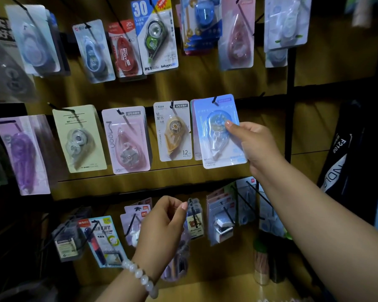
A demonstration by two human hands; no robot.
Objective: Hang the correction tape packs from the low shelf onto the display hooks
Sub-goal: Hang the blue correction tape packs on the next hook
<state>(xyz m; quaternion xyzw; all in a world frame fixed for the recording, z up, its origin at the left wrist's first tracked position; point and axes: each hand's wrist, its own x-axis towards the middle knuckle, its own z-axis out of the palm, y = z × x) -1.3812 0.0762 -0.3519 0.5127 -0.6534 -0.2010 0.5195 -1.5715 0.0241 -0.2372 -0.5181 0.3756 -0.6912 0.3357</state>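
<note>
White-bead bracelet (140,275) on L wrist; left hand (162,227) pinches a pack w/ purple tape (179,258), low, near the bottom hooks. Further up, right hand (255,142) grips blue correction tape pack (219,131), its hole on mid-row hook (215,101).

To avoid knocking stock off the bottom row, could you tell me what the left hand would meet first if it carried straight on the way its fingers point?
Probably the small brown-printed blister pack hanging on the black hook just right of the left hand's fingertips, though depth is unclear.
</note>
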